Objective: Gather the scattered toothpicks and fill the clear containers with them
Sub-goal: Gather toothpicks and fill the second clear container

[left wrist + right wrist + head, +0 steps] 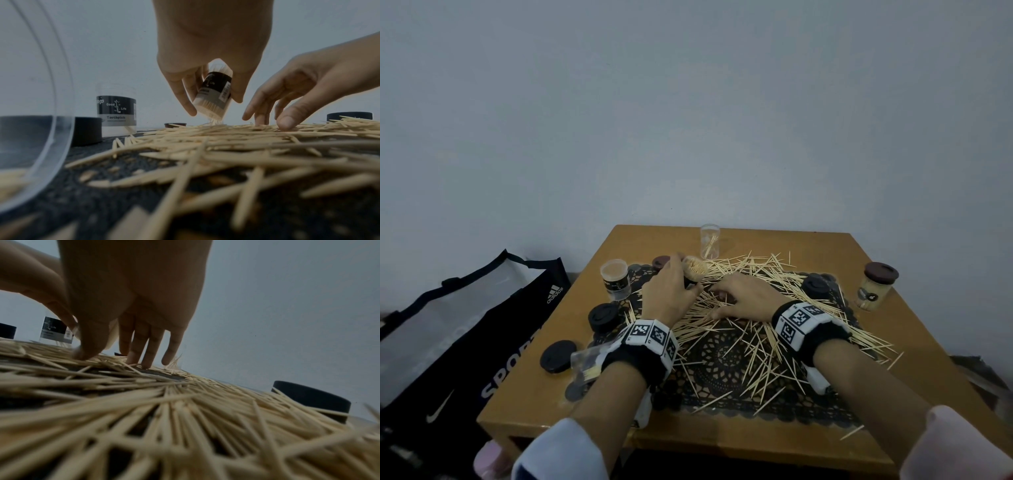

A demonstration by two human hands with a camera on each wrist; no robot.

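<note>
Fingers of the left hand [667, 294] curl round a packed toothpick container [693, 270], tilted toward one o'clock. At its three o'clock, the right hand [744, 297] spreads straight fingers onto the scattered toothpicks [750, 329].

The clear container [116, 113] standing on the table has a black and grey label. On the black part it says "Good Life" in white, and on the grey part it says "Toothpick". The black bag [472, 342] beside the table has the word "adidas" with its three-stripe sign, big white letters that start "SPOR", and a swoosh sign lower down. The label on the container [213, 91] that the left hand [205, 48] holds is too blurry to read.
</note>
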